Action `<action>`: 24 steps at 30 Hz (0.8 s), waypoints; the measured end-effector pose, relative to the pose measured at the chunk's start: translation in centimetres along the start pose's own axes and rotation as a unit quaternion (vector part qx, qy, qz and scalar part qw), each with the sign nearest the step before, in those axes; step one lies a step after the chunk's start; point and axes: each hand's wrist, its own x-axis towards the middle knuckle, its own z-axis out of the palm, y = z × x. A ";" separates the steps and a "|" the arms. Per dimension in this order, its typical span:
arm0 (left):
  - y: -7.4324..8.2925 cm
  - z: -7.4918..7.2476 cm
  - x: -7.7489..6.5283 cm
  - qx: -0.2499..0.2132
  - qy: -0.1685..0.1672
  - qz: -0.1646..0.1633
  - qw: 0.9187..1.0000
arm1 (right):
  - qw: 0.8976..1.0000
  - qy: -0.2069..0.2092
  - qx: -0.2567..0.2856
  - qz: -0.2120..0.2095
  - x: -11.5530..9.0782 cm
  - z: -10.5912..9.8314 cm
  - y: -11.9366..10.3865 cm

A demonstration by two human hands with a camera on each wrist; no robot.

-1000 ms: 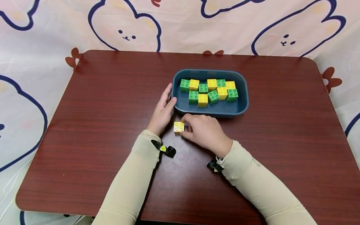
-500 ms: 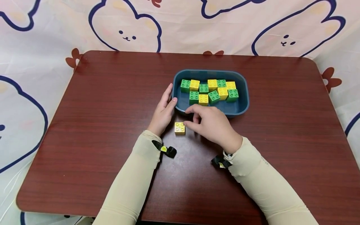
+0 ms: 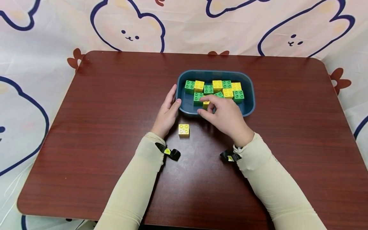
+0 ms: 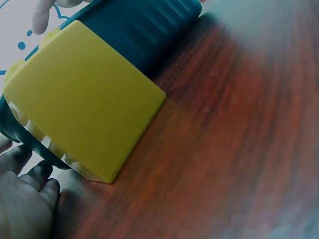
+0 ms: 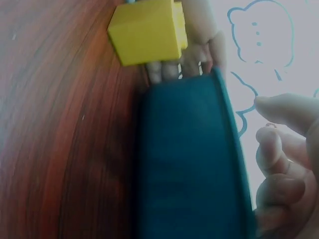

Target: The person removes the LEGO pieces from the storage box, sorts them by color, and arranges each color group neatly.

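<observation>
My left hand (image 3: 165, 115) rests at the left end of a dark blue plastic tray (image 3: 188, 108), its fingers straight along the outside wall. Over the tray's front rim hovers my right hand (image 3: 227, 117), thumb and index finger apart with nothing between them. It covers part of the toy building blocks inside, including a yellow block (image 3: 205, 104) and a green one (image 3: 219, 95). On the table in front of the tray stands a single yellow block (image 3: 184, 130), studs up. That block fills much of the left wrist view and shows near the top of the right wrist view.
More green blocks (image 3: 189, 87) and yellow blocks (image 3: 236, 86) sit in the tray, mostly toward its back. The brown wooden table (image 3: 115, 111) extends to both sides. Behind it hangs a cloth (image 3: 187, 28) printed with cartoon animals.
My right hand has let go of the single yellow block and moved up and right, over the tray. The block stays on the table. My left hand has stayed at the tray's end.
</observation>
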 end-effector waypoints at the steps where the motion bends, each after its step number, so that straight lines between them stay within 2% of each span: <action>1: -0.4 -0.1 0.2 -0.002 0.001 0.000 1.000 | 1.000 0.002 -0.002 0.007 0.1 0.0 0.2; 6: -1.0 -0.2 0.3 -0.003 0.004 0.004 1.000 | 0.998 0.002 -0.011 0.055 0.6 0.0 1.5; 10: -1.1 -0.2 0.3 -0.005 0.002 0.011 1.000 | 0.997 -0.010 -0.010 0.076 1.0 -0.1 2.1; 24: -1.1 -0.1 0.3 -0.011 0.001 0.015 1.000 | 0.986 -0.063 -0.044 0.147 1.9 0.0 2.4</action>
